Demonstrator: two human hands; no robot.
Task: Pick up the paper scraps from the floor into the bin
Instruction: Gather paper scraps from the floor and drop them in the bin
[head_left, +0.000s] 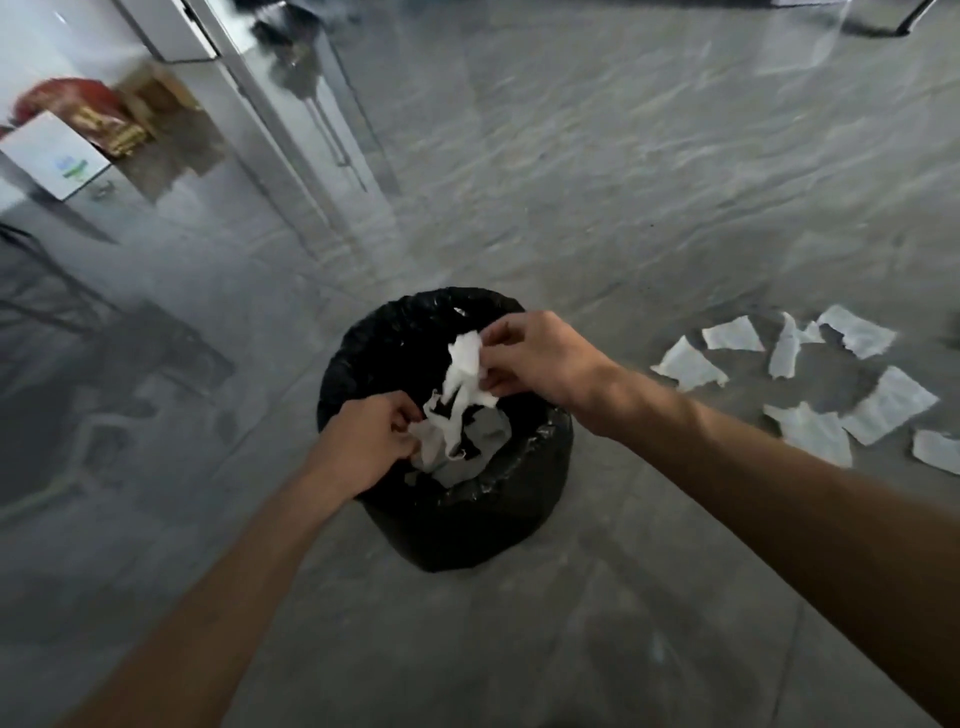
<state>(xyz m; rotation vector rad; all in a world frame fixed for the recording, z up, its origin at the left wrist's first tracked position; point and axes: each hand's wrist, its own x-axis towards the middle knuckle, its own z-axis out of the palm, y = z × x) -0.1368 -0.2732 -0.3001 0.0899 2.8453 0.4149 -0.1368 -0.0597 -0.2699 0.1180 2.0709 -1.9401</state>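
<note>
A round bin (457, 525) lined with a black bag stands on the grey floor in the middle of the head view. Both my hands hover over its mouth. My right hand (540, 358) pinches crumpled white paper scraps (464, 371) above the opening. My left hand (366, 441) grips another white scrap (434, 439) at the bin's near-left rim. More white paper lies inside the bin (488, 441). Several torn white paper scraps (810, 384) lie spread on the floor to the right of the bin.
At the upper left, a white box (54, 156) and red and brown packets (104, 111) sit by a white wall and a door frame (280, 130). Dark furniture legs (57, 291) stand at the left. Open grey floor stretches beyond the bin.
</note>
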